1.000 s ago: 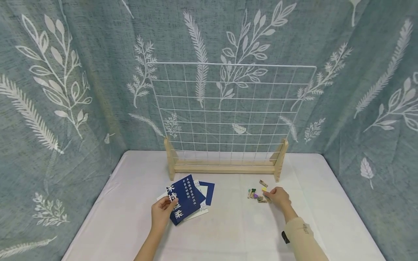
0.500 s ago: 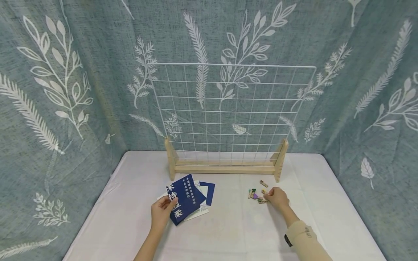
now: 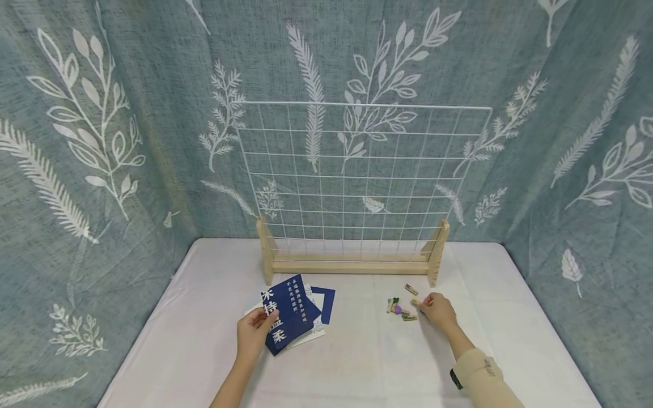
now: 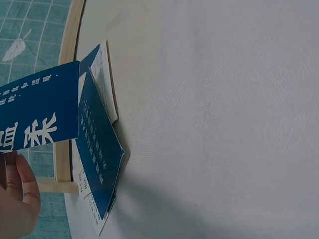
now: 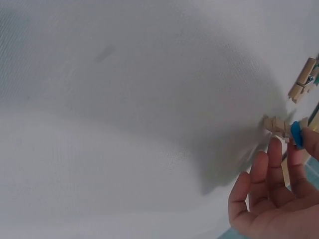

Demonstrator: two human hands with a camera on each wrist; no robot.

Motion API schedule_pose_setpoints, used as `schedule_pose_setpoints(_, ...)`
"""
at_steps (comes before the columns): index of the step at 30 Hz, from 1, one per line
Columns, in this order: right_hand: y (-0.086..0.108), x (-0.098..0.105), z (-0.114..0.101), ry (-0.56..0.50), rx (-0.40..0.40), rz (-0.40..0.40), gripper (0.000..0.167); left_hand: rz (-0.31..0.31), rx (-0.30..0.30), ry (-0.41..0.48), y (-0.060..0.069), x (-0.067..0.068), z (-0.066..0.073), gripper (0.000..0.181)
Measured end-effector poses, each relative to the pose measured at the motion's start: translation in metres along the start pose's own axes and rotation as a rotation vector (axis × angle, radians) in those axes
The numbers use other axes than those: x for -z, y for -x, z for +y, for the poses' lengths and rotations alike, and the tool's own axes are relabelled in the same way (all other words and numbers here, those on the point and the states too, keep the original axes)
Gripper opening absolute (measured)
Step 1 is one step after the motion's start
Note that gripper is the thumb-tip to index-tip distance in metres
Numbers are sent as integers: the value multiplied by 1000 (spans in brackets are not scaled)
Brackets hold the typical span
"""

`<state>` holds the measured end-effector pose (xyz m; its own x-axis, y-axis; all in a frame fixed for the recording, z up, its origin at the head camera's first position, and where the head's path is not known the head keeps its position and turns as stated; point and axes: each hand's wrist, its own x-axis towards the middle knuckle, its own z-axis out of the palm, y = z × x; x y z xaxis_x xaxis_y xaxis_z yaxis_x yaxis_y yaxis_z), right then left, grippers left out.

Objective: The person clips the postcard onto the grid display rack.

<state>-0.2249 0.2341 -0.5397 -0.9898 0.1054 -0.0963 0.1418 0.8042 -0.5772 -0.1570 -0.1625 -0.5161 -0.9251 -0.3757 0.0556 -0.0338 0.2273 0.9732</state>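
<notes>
My left hand (image 3: 252, 334) pinches a dark blue card (image 3: 288, 311) with white characters, held tilted above a loose pile of cards. Another blue card (image 4: 97, 144) and white printed ones lie beneath it in the left wrist view. On the right side of the table, my right hand (image 3: 436, 311) pinches a small wooden clothespin (image 5: 278, 127) between thumb and forefinger; a blue ornament shows on it. To its left sit several small clothespins (image 3: 400, 310) with coloured ornaments. One more clothespin (image 3: 411, 289) lies by itself just behind them.
Behind the cards and clothespins stands a white wire grid (image 3: 357, 177) in a wooden base (image 3: 352, 266). The table bears a white cloth (image 3: 357, 362). Leaf-patterned green curtains (image 3: 168, 113) enclose the back and both sides.
My right hand has drawn slightly right, away from the clothespin cluster, with a clothespin in its fingers. The left hand and its card have hardly moved.
</notes>
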Motion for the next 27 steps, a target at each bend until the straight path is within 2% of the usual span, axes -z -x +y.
schedule_pose_setpoints(3, 1, 0, 0, -18, -11, 11, 17, -5, -4, -1, 0, 1, 1, 19)
schedule_pose_setpoints(14, -2, 4, -5, -188, 59, 107, 16, -3, 3, 1, 0, 0, 2, 19)
schedule_pose_setpoints(27, -6, 8, -32, -425, 85, 156, 11, -20, 31, -32, -4, 2, 4, 24)
